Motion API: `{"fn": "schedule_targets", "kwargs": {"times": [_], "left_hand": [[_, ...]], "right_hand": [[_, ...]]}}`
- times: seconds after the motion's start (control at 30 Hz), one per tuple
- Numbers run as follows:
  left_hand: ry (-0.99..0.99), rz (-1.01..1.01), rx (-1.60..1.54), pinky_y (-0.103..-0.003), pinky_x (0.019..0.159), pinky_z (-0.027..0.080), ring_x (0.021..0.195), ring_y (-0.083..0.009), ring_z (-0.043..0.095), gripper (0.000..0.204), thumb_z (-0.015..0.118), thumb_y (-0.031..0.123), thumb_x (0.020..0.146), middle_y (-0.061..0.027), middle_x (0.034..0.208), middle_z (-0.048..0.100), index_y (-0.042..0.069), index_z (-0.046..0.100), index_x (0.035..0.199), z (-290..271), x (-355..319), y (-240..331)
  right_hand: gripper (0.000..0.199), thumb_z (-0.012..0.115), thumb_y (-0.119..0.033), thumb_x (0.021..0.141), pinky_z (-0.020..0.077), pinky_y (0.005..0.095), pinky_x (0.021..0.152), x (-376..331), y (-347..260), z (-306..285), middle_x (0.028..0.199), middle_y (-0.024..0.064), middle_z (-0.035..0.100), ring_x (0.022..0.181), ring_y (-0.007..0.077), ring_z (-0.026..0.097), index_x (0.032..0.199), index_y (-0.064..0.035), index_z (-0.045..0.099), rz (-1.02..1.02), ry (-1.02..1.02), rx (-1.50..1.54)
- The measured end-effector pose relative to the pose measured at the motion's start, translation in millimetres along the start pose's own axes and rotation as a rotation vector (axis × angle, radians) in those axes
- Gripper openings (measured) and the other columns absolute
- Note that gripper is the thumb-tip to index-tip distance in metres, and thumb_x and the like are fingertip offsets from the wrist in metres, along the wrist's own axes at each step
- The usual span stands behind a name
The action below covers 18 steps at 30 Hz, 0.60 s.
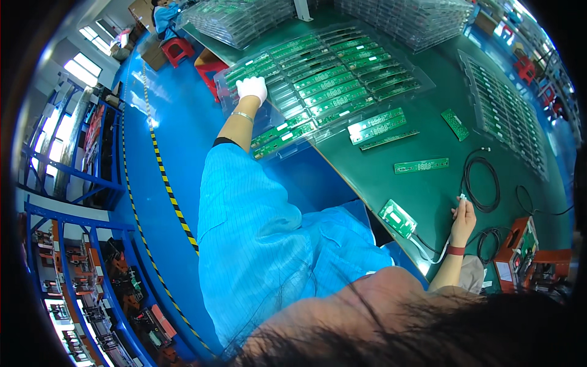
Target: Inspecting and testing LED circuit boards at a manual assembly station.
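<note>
My left hand (252, 90), in a white glove, reaches to the left part of a clear plastic tray (287, 150) filled with rows of green circuit boards (333, 92). Its fingers look curled in at a board row; whatever they grip is hidden. My bare right hand (463, 221) pinches a small white connector (463, 197) at a cable's end, beside a coiled black cable (498, 189). Near the table's front edge sits a board in a pale frame (397, 219), with a white cable (431, 259) running from it toward my right wrist.
Loose narrow boards (422, 166) and a small green board (455, 125) lie mid-table. Another filled tray (507, 110) stands at the right. Stacked clear trays (238, 21) rise at the back. An orange fixture (516, 254) is at the near right. A person (164, 18) sits far left.
</note>
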<state>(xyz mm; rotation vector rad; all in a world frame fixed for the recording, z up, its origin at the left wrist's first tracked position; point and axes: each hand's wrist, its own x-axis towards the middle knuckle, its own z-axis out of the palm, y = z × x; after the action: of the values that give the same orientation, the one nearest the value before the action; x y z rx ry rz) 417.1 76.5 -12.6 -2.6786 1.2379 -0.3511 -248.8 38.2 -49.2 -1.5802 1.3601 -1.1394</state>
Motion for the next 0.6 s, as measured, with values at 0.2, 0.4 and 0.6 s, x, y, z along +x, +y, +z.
{"fn": "schedule_targets", "kwargs": {"times": [0.2,0.4,0.6], "left_hand": [[0.012,0.013,0.098,-0.047,0.086,0.040,0.095,-0.0321,0.063,0.027,0.045,0.017,0.089,-0.0121,0.101,0.070,0.011,0.071,0.095,-4.1,-0.7,2.8],[0.070,0.007,0.079,-0.046,0.079,0.043,0.091,-0.0310,0.064,0.026,0.048,0.019,0.088,-0.0110,0.095,0.071,0.011,0.073,0.088,-4.4,-5.9,-3.4],[0.289,0.144,0.050,-0.045,0.069,0.048,0.084,-0.0330,0.065,0.023,0.050,0.021,0.086,-0.0116,0.091,0.070,0.011,0.071,0.086,-45.6,-23.6,4.6]], "right_hand": [[0.026,0.051,-0.021,0.099,0.0427,0.0189,0.059,-0.3,-2.5,0.3,0.066,-0.0033,0.050,0.056,0.0049,0.041,0.103,-0.0017,0.068,0.003,-0.014,0.018],[0.027,0.051,-0.022,0.099,0.0434,0.0190,0.061,-3.7,-4.2,0.6,0.065,-0.0037,0.049,0.056,0.0048,0.040,0.104,-0.0012,0.068,0.000,-0.011,-0.019],[0.027,0.052,-0.022,0.099,0.0435,0.0192,0.061,-2.5,-1.1,-0.9,0.065,-0.0034,0.049,0.057,0.0048,0.041,0.105,-0.0014,0.068,0.010,-0.037,-0.004]]}}
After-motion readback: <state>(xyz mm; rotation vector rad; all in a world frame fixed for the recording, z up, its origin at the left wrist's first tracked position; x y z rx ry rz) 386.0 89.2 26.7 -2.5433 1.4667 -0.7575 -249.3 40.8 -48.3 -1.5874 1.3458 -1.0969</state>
